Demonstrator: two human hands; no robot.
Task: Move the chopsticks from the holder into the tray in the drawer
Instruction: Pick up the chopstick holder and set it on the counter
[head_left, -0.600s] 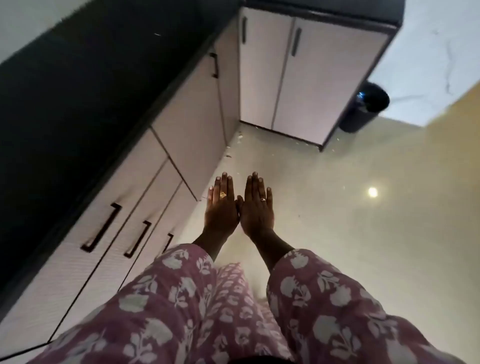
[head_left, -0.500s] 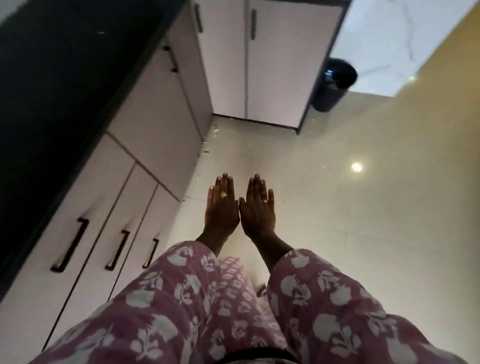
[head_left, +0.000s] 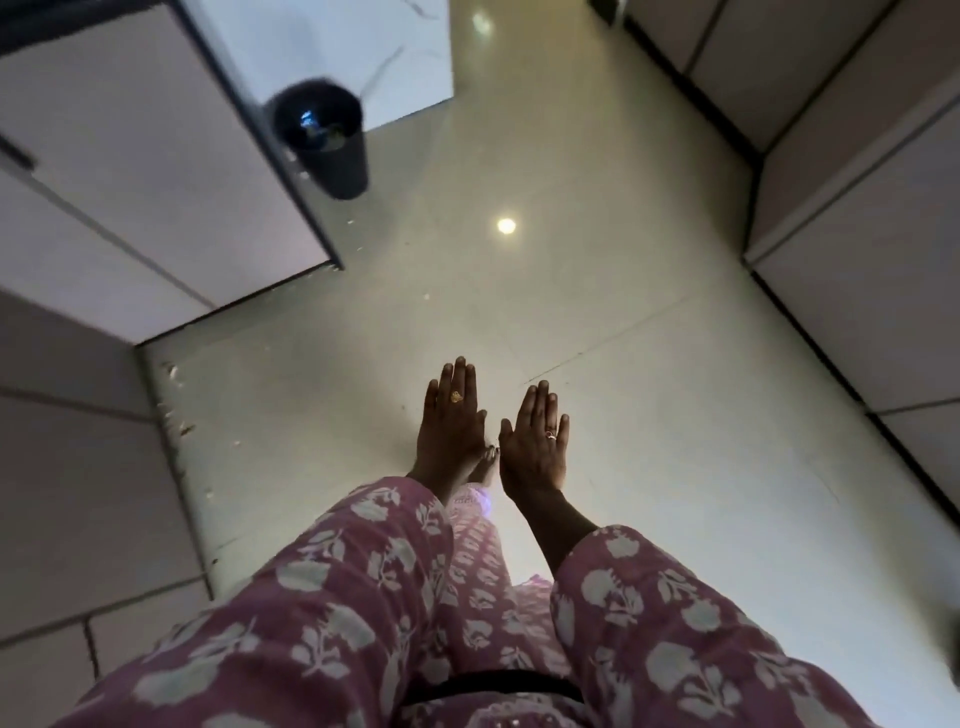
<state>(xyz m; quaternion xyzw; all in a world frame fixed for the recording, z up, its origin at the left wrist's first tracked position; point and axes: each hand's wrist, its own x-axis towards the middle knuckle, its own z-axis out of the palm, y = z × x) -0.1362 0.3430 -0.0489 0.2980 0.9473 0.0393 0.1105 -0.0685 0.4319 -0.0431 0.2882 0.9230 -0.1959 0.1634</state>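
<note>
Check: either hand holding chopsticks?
No. The left hand and right hand are both flat, open and empty over the floor.

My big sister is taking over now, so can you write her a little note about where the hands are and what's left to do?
Left hand: open, flat, palm down, holding nothing.
Right hand: open, flat, empty, beside the left hand and not touching it.
Both are stretched out over the bare floor.
Chopsticks, holder, tray: none in view. No drawer is open in view.
Around: cabinets to the left, more cabinets to the right, a dark bin by the left ones.
Done: nothing the picture shows.
Left: find the holder, open the drawer, move the chopsticks into the tray.
</note>
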